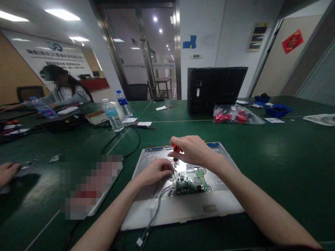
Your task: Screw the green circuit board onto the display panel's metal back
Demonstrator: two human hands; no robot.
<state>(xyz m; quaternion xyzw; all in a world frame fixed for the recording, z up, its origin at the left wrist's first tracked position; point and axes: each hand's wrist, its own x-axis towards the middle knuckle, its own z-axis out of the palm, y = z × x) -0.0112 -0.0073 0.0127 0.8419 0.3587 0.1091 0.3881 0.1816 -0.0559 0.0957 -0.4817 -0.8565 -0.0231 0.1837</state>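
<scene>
My right hand (pixel 192 149) grips a screwdriver (pixel 177 149) by its orange and black handle. The thin shaft points down to the upper left corner of a green circuit board (pixel 190 182). Close to the tip is my left hand (pixel 158 169), its thumb and fingers pinched together; what they hold, if anything, is hidden. Beneath both hands lies a flat silver display panel (pixel 222 202) with a blue strip along its far edge. A grey cable (pixel 157 205) runs from the board's left side over the panel's near edge to a white connector.
A black monitor casing (pixel 214 89) stands behind, with a clear bag of red parts (pixel 235 115) before it. Water bottles (pixel 113 115) and black cables (pixel 140 137) are at left. Another person's hand (pixel 9 172) rests at the far left, near small metal parts (pixel 55 158).
</scene>
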